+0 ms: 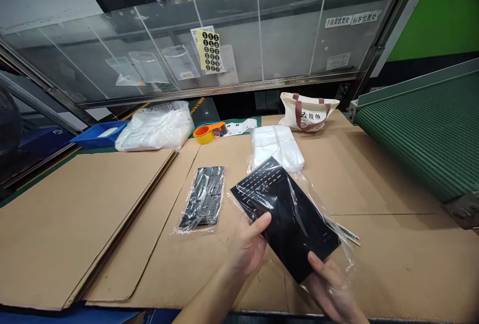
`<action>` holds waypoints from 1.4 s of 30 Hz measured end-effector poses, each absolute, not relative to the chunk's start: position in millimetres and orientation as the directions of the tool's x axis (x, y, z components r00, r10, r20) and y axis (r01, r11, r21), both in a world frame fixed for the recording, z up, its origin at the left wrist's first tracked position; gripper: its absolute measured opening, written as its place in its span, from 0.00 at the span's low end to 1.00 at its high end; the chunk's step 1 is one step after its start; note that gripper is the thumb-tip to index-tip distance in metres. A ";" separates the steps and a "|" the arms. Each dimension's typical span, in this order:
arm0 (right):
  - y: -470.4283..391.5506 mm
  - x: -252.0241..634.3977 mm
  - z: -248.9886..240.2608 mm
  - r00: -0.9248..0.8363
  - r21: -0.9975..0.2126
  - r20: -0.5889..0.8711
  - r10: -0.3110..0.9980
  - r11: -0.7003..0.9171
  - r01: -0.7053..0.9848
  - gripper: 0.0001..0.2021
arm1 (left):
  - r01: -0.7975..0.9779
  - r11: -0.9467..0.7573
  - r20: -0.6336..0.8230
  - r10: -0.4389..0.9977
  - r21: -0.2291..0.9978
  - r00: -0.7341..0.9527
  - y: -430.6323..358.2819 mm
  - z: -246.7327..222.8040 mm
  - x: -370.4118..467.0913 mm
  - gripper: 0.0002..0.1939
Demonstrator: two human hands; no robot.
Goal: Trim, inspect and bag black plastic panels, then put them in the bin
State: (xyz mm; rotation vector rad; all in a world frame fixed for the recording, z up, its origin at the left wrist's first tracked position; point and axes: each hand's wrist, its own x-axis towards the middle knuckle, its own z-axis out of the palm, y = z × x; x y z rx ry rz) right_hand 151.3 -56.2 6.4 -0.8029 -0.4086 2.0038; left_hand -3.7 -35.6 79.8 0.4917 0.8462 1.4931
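Note:
A flat black panel with rows of slots at one end, inside a clear plastic bag (286, 217), is held tilted above the cardboard. My left hand (252, 239) grips its left edge, thumb on top. At the lower right corner my right hand (329, 281) pinches the same bagged panel, with the fingers underneath hidden. To the left, a second bagged black item (204, 197) lies flat on the cardboard. Beyond the held panel is a banded stack of clear plastic bags (277, 145). Thin sticks or pens (349, 234) show partly from behind the panel.
Cardboard sheets (82, 204) are piled at left. Along the back stand a blue tray (99, 134), a large plastic-wrapped bundle (157, 127), an orange-and-yellow tape dispenser (205, 133) and a cloth bag (309, 113). A green conveyor belt (430, 129) borders the right side.

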 end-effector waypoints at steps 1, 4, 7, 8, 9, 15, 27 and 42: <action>-56.9 148.8 9.2 -0.379 -0.567 -0.371 0.848 -0.530 -0.631 0.29 | -0.663 0.071 -0.197 0.973 0.745 -0.118 -38.3 78.5 -0.9 0.27; -57.0 141.1 17.2 -0.338 -0.583 -0.395 0.854 -0.517 -0.626 0.27 | -0.677 0.087 -0.229 0.966 0.731 -0.122 -45.7 75.5 2.0 0.26; -50.1 137.1 20.5 -0.161 -0.694 -0.357 0.920 -0.377 -0.614 0.27 | -0.683 0.077 -0.254 0.953 0.727 -0.163 -51.7 73.1 -3.9 0.26; -46.7 137.1 20.4 -0.091 -0.757 -0.308 0.947 -0.302 -0.580 0.28 | -0.680 0.067 -0.256 0.949 0.730 -0.182 -53.7 72.4 -7.2 0.27; -43.3 137.6 19.7 -0.029 -0.817 -0.252 0.967 -0.228 -0.530 0.28 | -0.674 0.058 -0.254 0.947 0.737 -0.196 -55.8 71.7 -10.7 0.27; -37.2 140.3 13.5 0.157 -0.930 -0.114 0.981 -0.050 -0.364 0.30 | -0.625 0.073 -0.223 0.961 0.777 -0.164 -69.7 68.4 -29.4 0.33; -42.0 158.5 -5.0 0.067 -1.000 0.008 0.998 0.006 0.027 0.12 | -0.523 -0.030 -0.188 0.914 0.852 -0.360 -65.6 75.6 -55.5 0.20; -44.9 144.4 -21.6 -0.260 -0.988 0.005 0.966 0.045 0.149 0.14 | -0.107 0.098 -0.135 0.885 0.989 -0.445 -3.4 101.6 -223.0 0.24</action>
